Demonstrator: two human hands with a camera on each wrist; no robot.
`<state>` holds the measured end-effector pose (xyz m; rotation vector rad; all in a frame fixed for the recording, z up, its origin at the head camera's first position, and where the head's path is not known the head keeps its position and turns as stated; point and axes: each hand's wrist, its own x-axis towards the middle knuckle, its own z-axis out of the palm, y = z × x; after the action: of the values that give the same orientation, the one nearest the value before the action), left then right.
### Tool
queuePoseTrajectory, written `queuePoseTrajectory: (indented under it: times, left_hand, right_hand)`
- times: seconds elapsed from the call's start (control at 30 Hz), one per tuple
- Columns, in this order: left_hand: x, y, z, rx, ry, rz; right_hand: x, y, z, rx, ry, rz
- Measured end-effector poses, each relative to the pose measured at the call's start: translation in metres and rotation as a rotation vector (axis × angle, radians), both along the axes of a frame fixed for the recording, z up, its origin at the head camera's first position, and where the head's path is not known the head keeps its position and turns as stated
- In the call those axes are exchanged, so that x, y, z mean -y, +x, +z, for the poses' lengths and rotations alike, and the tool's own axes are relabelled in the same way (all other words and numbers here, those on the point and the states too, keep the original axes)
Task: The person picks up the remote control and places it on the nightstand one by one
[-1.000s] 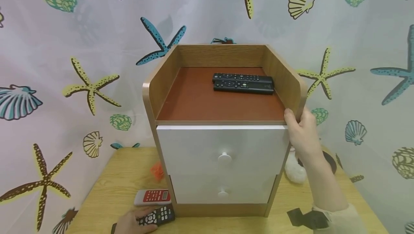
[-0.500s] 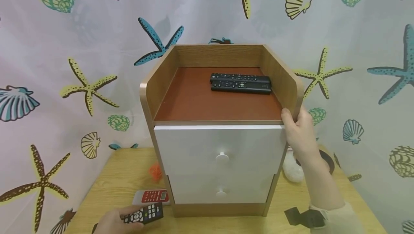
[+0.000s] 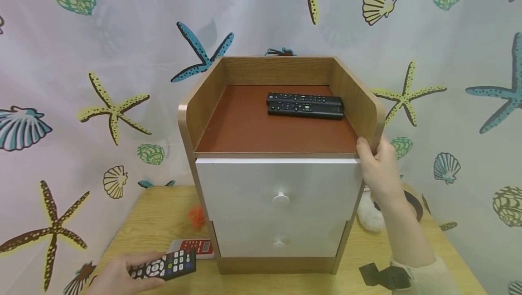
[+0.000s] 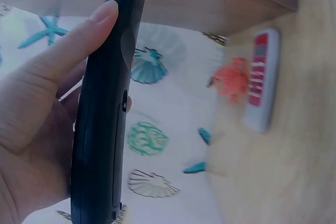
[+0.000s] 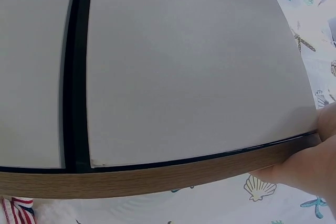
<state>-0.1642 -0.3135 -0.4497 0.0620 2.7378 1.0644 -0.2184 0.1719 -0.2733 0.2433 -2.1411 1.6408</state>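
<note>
At the lower left of the head view, my left hand (image 3: 122, 273) holds a black remote control (image 3: 165, 265) with white and coloured buttons. In the left wrist view the thumb lies along one edge of the remote (image 4: 102, 108), whose side faces the camera. My right hand (image 3: 380, 168) grips the right side panel of a wooden cabinet (image 3: 277, 264) with two white drawers, thumb at the front edge. Both drawers look closed. Two black remotes (image 3: 305, 105) lie side by side on the cabinet's reddish-brown top (image 3: 240, 127), near its right wall.
A red and white calculator (image 3: 204, 246) lies on the wooden table (image 3: 151, 213), left of the cabinet. Behind it sits a crumpled orange item (image 3: 197, 216). Right of the cabinet are a white fluffy thing (image 3: 370, 215) and a dark round object (image 3: 413, 205), partly hidden by my right arm.
My left hand has lifted the remote off the table beside the cabinet's base and carried it left, towards me. The right hand keeps its grip on the cabinet's side.
</note>
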Motion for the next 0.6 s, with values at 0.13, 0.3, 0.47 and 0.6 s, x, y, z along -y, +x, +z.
queuePoseTrajectory:
  times: [0.13, 0.3, 0.47, 0.6]
  left_hand:
    - [-0.010, 0.012, 0.030, -0.127, -0.022, -0.100]
    - [-0.025, 0.024, 0.054, -0.193, -0.053, -0.100]
    - [-0.042, 0.033, 0.075, -0.285, -0.102, -0.107]
    - [-0.057, 0.040, 0.092, -0.368, -0.112, -0.131]
  right_hand:
    - [0.000, 0.000, 0.001, 0.001, -0.009, 0.007]
    - [0.000, 0.000, 0.002, -0.014, -0.006, 0.007]
    - [0.001, 0.000, 0.000, -0.012, 0.014, -0.011]
    - [0.000, -0.001, 0.000, -0.019, 0.017, -0.011]
